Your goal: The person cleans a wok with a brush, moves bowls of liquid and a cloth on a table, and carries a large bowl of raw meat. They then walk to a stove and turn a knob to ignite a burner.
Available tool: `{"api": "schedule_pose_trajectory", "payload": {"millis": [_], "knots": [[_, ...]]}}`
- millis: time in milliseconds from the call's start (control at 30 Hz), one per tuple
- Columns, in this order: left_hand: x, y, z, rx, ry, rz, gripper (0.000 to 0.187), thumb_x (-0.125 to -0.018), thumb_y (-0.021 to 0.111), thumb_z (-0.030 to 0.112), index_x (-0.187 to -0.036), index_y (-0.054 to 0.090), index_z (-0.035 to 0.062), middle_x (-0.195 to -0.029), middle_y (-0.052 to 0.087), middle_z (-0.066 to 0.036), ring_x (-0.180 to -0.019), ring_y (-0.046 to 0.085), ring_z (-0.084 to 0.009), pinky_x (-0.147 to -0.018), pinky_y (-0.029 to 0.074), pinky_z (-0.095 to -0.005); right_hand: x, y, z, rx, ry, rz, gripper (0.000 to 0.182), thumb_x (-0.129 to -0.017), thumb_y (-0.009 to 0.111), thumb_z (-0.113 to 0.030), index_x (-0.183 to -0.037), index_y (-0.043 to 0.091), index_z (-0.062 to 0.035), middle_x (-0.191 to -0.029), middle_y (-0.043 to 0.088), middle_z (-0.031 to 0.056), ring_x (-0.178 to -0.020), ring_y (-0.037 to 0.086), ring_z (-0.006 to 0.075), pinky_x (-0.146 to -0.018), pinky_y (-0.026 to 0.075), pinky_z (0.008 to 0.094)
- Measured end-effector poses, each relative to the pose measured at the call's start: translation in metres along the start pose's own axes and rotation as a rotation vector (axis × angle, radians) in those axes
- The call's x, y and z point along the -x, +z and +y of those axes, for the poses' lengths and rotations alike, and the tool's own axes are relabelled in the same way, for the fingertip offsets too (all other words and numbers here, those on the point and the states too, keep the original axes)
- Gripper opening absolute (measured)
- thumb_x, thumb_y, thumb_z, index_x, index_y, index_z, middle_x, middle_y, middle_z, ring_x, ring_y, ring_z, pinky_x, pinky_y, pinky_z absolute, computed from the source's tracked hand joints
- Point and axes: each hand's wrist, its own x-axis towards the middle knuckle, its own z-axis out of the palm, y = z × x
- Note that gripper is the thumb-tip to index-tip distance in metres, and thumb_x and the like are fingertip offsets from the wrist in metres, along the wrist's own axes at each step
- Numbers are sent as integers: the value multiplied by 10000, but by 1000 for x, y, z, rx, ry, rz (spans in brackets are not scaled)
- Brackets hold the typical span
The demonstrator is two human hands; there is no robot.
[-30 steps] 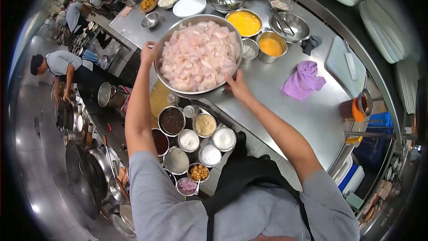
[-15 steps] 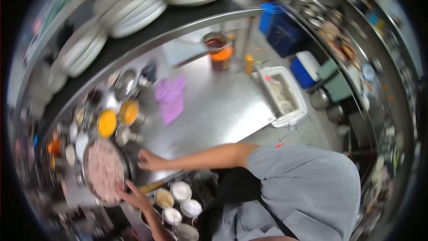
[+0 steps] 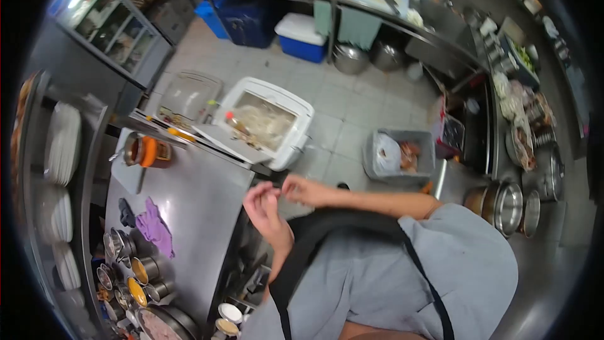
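In the head view both of my hands are raised close together in front of my body, past the edge of the steel table [image 3: 207, 179]. My left hand [image 3: 267, 213] has its fingers stretched out and its thumb apart, with nothing visible in it. Beside it on the right, my right hand [image 3: 302, 191] has its fingers curled together near the left fingertips. Anything small between those fingers cannot be made out. Down at the lower left, a large metal bowl [image 3: 182, 321] of pale pink meat is partly cut off by the view's edge.
A purple cloth [image 3: 153, 226], several metal containers, and an orange-banded jar [image 3: 155, 152] are on the table. A white cooler [image 3: 301, 110] stands open on the floor, near a grey bin [image 3: 402, 173]. Stacked plates [image 3: 63, 145] line the left shelf.
My view has swung right, away from the meat bowl. My left hand has left the bowl's rim, and both hands have come together in front of me.
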Motion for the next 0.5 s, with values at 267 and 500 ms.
{"api": "schedule_pose_trajectory", "payload": {"millis": [267, 500], "knots": [[-27, 141, -26, 2, -331, -345, 291, -871, 586, 78, -1122, 452, 22, -991, 533, -97, -768, 534, -152, -703, 438, -266, 14, -150, -41, -142, -118, 6, 234, -908, 587, -203, -1083, 523, -61, -914, 573, 31, -739, 555, 108, -653, 463, 258], [-137, 188, -109, -321, -533, -756, 329, -873, 628, 127, -1162, 488, 56, -991, 537, -31, -819, 535, -83, -725, 451, -244, -20, -312, -23, -156, 67, 286, 237, -906, 605, -222, -1084, 553, -73, -1021, 576, 28, -845, 571, 112, -688, 463, 258]]}}
